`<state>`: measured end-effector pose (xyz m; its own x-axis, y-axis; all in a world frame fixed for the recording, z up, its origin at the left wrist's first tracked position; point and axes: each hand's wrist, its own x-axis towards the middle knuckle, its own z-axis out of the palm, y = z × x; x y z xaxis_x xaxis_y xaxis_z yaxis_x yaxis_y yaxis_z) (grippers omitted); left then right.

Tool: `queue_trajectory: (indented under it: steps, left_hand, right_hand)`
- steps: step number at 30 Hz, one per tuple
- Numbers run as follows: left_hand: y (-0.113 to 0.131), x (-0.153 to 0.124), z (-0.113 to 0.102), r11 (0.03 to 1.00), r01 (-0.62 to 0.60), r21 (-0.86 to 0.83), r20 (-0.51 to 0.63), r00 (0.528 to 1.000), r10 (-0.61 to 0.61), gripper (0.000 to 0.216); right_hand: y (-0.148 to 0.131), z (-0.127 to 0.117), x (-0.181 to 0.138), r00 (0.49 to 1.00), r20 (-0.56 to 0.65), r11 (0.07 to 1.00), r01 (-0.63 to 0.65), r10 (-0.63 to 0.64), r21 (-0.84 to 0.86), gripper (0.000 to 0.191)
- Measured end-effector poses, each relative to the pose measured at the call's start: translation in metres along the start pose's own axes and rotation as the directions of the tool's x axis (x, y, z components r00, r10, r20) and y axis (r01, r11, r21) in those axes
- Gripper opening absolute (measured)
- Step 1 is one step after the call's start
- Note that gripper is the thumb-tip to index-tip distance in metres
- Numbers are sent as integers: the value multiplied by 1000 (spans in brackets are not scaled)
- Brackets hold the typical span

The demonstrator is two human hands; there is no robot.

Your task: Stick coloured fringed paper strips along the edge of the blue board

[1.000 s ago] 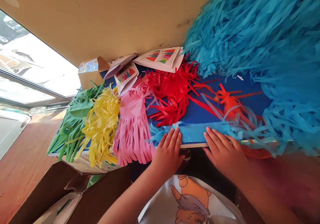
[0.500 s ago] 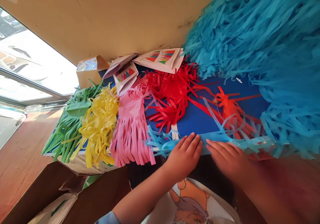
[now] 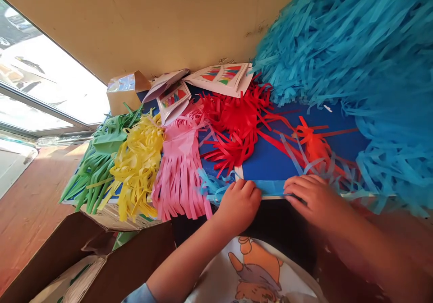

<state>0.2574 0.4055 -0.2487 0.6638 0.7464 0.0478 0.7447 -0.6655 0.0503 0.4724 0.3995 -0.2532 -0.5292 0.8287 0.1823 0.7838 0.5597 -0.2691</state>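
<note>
A narrow folded band of blue fringed tissue paper (image 3: pixel 270 187) lies along the front edge of the blue table (image 3: pixel 264 161), its loose strips spreading out at both ends. My left hand (image 3: pixel 241 204) is closed on the band left of its middle, with the fingers curled over it. To the right, my right hand (image 3: pixel 309 195) pinches the same band between fingers and thumb. A short flat stretch of blue paper shows between the two hands. Just beyond my right hand lies an orange tissue tassel (image 3: pixel 314 147), partly under pale blue strips.
Left of my hands lie pink (image 3: pixel 181 158), yellow (image 3: pixel 138 158) and green fringed tissue (image 3: pixel 108 143), with red fringe (image 3: pixel 237 118) behind. A large blue fringe heap (image 3: pixel 338 46) fills the right. Printed packets (image 3: pixel 219 77) lean by the wall; an open cardboard box (image 3: pixel 135 258) stands below.
My left hand has slid slightly left and its fingers have curled in. My right hand has tightened its fingers around the band. The view has shifted slightly.
</note>
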Motion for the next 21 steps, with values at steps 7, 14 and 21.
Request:
queue_trajectory:
  steps: [7,14,21]
  left_hand:
    - [-9,4,-18,986,98,-131,93,992,-86,24]
    - [-4,13,-7,980,200,0,101,975,-199,27]
    - [2,18,-7,973,222,59,208,951,-230,20]
  right_hand:
    - [5,0,2,986,12,982,-166,167,-92,29]
    - [-2,-1,18,926,140,928,-322,350,-189,32]
    - [-6,-6,35,852,253,881,-397,458,-256,27]
